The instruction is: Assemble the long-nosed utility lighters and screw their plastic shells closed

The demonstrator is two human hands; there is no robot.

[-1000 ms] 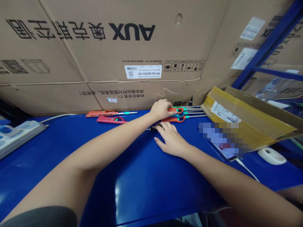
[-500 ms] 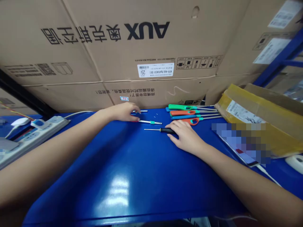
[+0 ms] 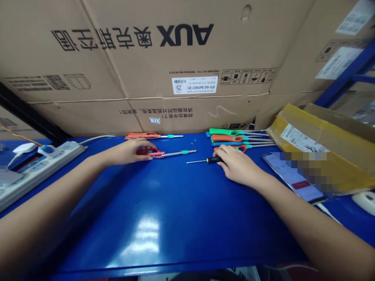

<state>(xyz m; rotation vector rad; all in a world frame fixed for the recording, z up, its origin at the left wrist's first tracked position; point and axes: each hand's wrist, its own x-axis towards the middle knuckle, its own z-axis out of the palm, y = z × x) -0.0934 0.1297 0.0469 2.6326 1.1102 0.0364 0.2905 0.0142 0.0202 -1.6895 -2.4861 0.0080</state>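
Left hand (image 3: 131,151) is at the red stick lighter (image 3: 159,154), thumb on the near side and fingers curled over the handle with little gap left, so the grip reads as closed on it; the lighter points its metal barrel to the right, over the far part of the blue tabletop (image 3: 181,226), and whether its handle is raised off the surface can't be made out. Right hand (image 3: 238,164) has the screwdriver (image 3: 213,159) by its black handle, fingers bent over it and thumb drawn in close, the contact partly hidden; the shaft points left, its tip near the barrel's end, on the near side and apart from it. Beyond the left hand lies an orange stick lighter (image 3: 143,135), untouched. Past the right hand, a green lighter (image 3: 224,132) and a blue lighter (image 3: 227,144) lie in a group, barrels toward the yellow-taped box (image 3: 316,144). Two pale slivers (image 3: 193,141) lie between the groups; material too small to tell. Judgement: step in hand looks like securing the red lighter, tool at the ready; next move seems to call for a steady left hold and a controlled screwdriver tip, clear of the barrel
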